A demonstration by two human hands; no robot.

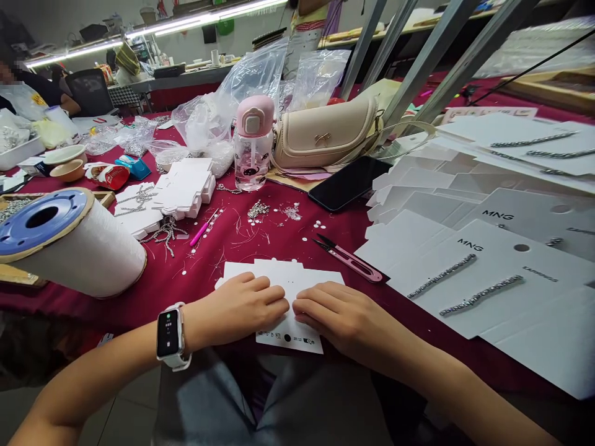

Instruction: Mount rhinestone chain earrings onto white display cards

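Note:
Both my hands rest on a white card (pixel 284 282) lying at the near edge of the red table. My left hand (pixel 242 308), with a white smartwatch (pixel 170 334) on its wrist, has its fingers curled and pressed on the card. My right hand (pixel 337 316) does the same from the right, fingertips meeting the left ones at the card's middle. Whether anything small is pinched between them is hidden. Pink thread snips (pixel 351 259) lie just beyond the right hand.
A big white thread spool (pixel 74 244) lies at left. A pink bottle (pixel 253 145), beige handbag (pixel 325 133), black phone (pixel 348 183), stacked white cards (pixel 183 186) and chain bits (pixel 258 210) sit behind. MNG cards (pixel 493 272) with rhinestone strips cover the right. A person sits far left.

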